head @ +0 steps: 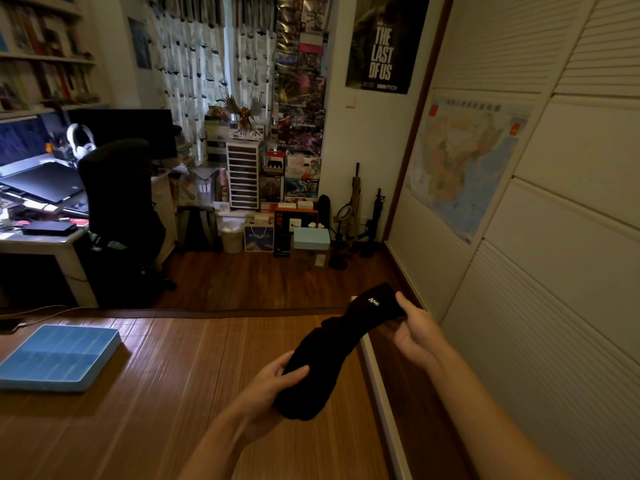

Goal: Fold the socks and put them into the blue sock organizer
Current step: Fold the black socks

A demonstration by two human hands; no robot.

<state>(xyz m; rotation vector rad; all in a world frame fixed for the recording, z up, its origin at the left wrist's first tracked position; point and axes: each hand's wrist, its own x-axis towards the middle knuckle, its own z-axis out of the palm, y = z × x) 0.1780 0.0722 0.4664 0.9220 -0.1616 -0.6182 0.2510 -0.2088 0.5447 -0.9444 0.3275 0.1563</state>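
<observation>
A black sock [329,351] with small white lettering near its cuff stretches diagonally in the air above the right end of the bamboo mat. My left hand [273,382] grips its lower, toe end, thumb on top. My right hand [414,332] holds the upper cuff end, thumb pressed on the fabric. The blue sock organizer [60,356] lies flat on the mat at the far left, its square compartments showing nothing inside.
The bamboo mat [180,393] fills the foreground. A white rail [381,386] runs along its right edge beside the sliding wardrobe doors [536,306]. Beyond are a wooden floor, an office chair [121,209], a desk and stacked boxes against the wall.
</observation>
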